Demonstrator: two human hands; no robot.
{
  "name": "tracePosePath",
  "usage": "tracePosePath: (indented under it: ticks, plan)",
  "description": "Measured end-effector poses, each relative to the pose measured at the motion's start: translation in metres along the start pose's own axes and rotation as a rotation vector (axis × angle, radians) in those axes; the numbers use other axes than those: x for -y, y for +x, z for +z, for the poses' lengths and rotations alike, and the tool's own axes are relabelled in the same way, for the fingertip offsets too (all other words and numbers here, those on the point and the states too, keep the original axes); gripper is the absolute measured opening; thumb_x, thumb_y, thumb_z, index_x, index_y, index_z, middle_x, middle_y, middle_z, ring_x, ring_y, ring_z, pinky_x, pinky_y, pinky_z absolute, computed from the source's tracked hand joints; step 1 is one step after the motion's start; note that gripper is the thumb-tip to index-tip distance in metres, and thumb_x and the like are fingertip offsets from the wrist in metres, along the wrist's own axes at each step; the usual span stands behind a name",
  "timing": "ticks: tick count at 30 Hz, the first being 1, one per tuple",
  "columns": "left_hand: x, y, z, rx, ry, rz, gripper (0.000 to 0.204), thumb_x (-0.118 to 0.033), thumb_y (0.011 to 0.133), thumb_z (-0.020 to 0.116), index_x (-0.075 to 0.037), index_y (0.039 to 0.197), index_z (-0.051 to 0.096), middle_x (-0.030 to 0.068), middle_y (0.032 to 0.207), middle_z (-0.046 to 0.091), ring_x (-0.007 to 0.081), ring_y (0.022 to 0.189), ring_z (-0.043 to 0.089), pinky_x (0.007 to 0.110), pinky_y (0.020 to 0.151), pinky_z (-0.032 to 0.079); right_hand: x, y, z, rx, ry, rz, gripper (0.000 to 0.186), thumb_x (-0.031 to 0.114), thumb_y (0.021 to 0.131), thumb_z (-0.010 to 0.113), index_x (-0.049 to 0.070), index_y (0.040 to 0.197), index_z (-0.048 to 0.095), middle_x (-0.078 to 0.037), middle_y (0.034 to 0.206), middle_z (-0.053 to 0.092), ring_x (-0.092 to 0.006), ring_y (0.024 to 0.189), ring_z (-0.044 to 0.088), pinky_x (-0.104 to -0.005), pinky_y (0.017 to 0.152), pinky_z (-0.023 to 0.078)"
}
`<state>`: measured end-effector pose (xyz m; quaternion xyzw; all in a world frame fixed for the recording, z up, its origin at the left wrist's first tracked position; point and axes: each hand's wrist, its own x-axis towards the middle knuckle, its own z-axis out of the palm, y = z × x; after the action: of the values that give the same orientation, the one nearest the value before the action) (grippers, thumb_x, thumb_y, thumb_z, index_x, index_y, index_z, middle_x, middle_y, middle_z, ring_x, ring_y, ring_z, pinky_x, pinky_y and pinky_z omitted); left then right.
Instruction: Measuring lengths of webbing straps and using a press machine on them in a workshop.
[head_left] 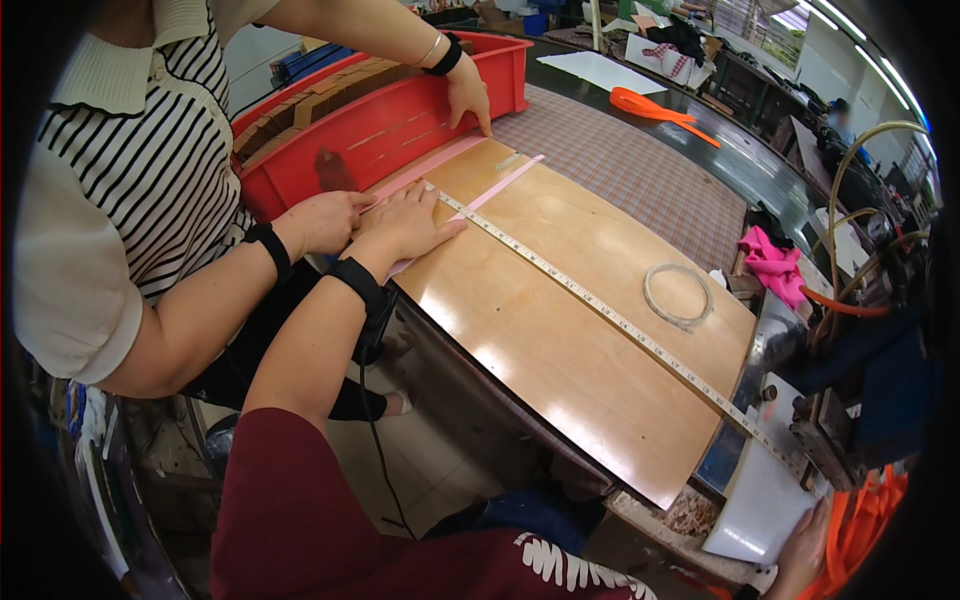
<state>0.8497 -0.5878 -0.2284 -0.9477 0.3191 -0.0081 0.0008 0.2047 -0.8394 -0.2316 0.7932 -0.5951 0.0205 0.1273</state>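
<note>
My left hand (402, 222) lies flat with its fingers stretched out near the left end of the wooden board (560, 340), over the end of a white measuring tape (600, 305). The tape runs across the board to a machine at the right. At the lower right, my right hand (803, 552) is beside a white plate (757, 500) and against a heap of orange straps (865, 525); its grip is partly hidden. Pink strips (497, 187) lie by my left hand. A co-worker's hand (325, 222) touches mine there, and their other hand (468, 95) presses the board's far corner.
A red bin (370, 150) of brown pieces stands at the back left. A clear ring (650, 290) lies on the board. Beyond are checked cloth (640, 165), an orange strap loop (655, 106) and pink fabric (773, 265). A machine (825, 430) stands right. A black cord (378, 450) hangs below.
</note>
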Motion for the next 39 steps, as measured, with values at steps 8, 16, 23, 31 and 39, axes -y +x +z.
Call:
tracePosePath:
  ticks: [8,16,23,31,39]
  plan:
    - [-0.001,0.000,-0.002,0.026,0.012,-0.009,0.078,-0.062,0.080,0.040,-0.003,0.132,0.034,0.0179,0.140,0.027,0.0288,0.130,0.026,0.039,0.105,0.024,0.000,-0.001,0.000,-0.053,0.010,-0.049,0.037,0.016,0.092,0.037,0.000,0.126,0.039,-0.012,0.133,0.040,-0.0277,0.119,0.041,-0.0306,0.095,0.035]
    - [0.002,0.005,0.006,-0.004,0.014,-0.012,0.075,-0.060,0.080,0.042,-0.006,0.130,0.037,0.0171,0.140,0.026,0.0296,0.129,0.027,0.045,0.103,0.026,0.006,-0.003,-0.005,-0.049,0.006,-0.042,0.037,0.016,0.092,0.037,0.000,0.125,0.039,-0.011,0.134,0.039,-0.0271,0.119,0.041,-0.0302,0.096,0.034]
    - [0.008,0.008,0.008,-0.043,-0.032,0.043,0.073,-0.058,0.079,0.047,-0.004,0.127,0.041,0.0183,0.134,0.034,0.0314,0.126,0.029,0.044,0.102,0.028,0.005,-0.002,-0.004,-0.043,0.026,-0.035,0.037,0.016,0.092,0.036,0.001,0.126,0.039,-0.010,0.134,0.039,-0.0273,0.120,0.041,-0.0301,0.096,0.034]
    - [0.009,0.007,0.007,-0.055,-0.099,0.084,0.074,-0.058,0.077,0.050,-0.001,0.124,0.043,0.0198,0.133,0.035,0.0332,0.124,0.032,0.041,0.102,0.028,0.004,-0.001,-0.003,-0.043,-0.007,-0.036,0.038,0.017,0.092,0.036,0.001,0.127,0.038,-0.010,0.134,0.040,-0.0275,0.118,0.043,-0.0303,0.094,0.036]
    - [0.007,0.007,0.000,-0.056,-0.039,0.009,0.082,-0.063,0.070,0.053,-0.002,0.124,0.043,0.0212,0.133,0.035,0.0362,0.124,0.031,0.045,0.101,0.028,-0.003,0.000,0.005,-0.031,0.037,-0.013,0.038,0.017,0.092,0.037,0.001,0.127,0.038,-0.013,0.133,0.040,-0.0275,0.118,0.043,-0.0306,0.095,0.035]
